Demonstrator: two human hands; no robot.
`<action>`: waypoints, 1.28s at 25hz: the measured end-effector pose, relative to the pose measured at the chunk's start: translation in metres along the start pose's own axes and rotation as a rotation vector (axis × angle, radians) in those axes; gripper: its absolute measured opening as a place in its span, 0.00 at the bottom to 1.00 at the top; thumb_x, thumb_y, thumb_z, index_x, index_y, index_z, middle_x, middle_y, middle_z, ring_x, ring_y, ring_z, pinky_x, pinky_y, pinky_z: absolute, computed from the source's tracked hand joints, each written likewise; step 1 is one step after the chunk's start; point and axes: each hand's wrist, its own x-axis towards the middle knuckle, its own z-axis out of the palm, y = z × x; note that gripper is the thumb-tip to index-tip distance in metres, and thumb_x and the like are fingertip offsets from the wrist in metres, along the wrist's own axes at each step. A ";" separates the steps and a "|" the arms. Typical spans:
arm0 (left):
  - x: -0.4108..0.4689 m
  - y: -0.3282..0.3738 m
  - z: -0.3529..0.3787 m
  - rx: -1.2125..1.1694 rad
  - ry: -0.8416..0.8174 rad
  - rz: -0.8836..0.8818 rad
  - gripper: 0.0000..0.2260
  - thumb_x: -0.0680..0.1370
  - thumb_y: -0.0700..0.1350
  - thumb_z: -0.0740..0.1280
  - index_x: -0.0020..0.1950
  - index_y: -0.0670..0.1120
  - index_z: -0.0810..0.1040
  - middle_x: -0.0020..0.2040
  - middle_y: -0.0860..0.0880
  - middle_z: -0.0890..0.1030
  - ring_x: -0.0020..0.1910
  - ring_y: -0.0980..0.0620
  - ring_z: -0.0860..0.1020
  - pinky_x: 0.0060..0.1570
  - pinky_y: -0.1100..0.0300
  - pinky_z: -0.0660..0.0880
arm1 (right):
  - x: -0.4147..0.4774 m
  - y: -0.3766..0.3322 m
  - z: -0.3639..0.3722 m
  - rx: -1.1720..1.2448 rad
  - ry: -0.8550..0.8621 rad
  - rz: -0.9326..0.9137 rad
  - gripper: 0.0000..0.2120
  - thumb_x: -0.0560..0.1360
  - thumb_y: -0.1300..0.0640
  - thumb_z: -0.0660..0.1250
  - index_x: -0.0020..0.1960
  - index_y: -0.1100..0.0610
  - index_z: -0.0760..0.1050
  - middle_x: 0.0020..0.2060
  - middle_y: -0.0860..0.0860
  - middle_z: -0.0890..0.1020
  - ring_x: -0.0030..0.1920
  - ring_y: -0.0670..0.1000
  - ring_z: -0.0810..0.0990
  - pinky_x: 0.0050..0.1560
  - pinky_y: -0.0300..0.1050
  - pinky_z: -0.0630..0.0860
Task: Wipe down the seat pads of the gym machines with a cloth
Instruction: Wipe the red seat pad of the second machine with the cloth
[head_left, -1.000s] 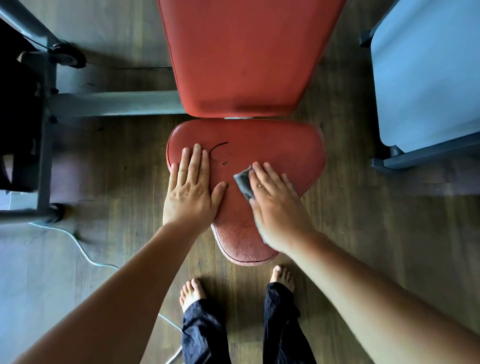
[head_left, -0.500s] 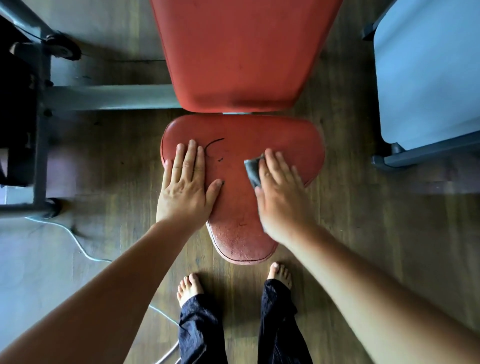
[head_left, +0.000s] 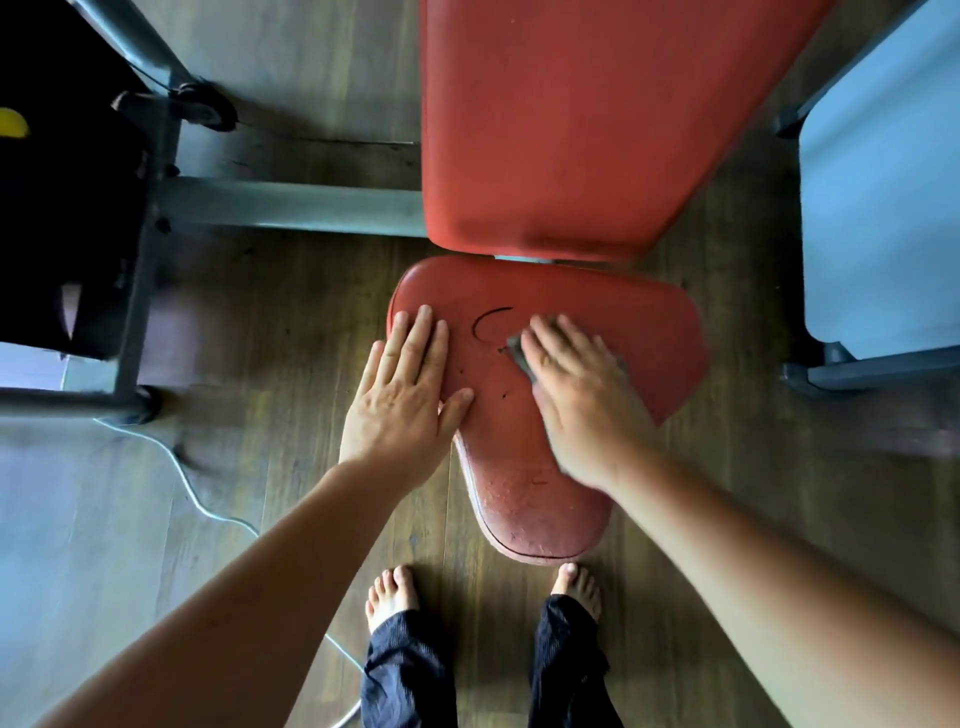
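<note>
Mid-wipe: right hand presses the cloth flat on the seat pad, left hand spread, bracing; next, likely the near tip.

The seat pad is showing red with a black curved mark; the cloth is looking grey, the trousers dark and finely striped.

This is a gym. A red vinyl seat pad, scuffed at its narrow end, has a matching red back pad just beyond it. Grey steel frame tubes run off to the seat pad's left, another machine's pale blue pad stands to its right, and wood-plank flooring lies beneath.
</note>
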 end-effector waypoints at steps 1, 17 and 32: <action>-0.001 -0.003 0.001 0.002 0.005 0.002 0.34 0.84 0.63 0.52 0.85 0.48 0.49 0.86 0.50 0.46 0.84 0.50 0.41 0.82 0.48 0.45 | 0.036 -0.001 -0.001 -0.017 0.016 0.001 0.25 0.81 0.52 0.54 0.78 0.53 0.62 0.80 0.49 0.61 0.80 0.54 0.58 0.77 0.58 0.58; -0.027 -0.015 0.003 -0.104 -0.002 -0.142 0.34 0.84 0.65 0.51 0.85 0.52 0.45 0.85 0.49 0.42 0.84 0.50 0.39 0.82 0.50 0.44 | 0.103 -0.049 -0.003 -0.036 -0.018 0.005 0.27 0.81 0.54 0.56 0.79 0.57 0.59 0.80 0.54 0.60 0.79 0.58 0.58 0.77 0.59 0.57; -0.034 -0.010 0.013 -0.252 -0.008 -0.213 0.39 0.83 0.66 0.54 0.85 0.47 0.42 0.85 0.50 0.47 0.84 0.52 0.42 0.82 0.51 0.48 | 0.015 -0.048 0.003 -0.020 -0.097 -0.350 0.27 0.80 0.54 0.55 0.79 0.57 0.61 0.80 0.53 0.60 0.80 0.58 0.57 0.78 0.59 0.58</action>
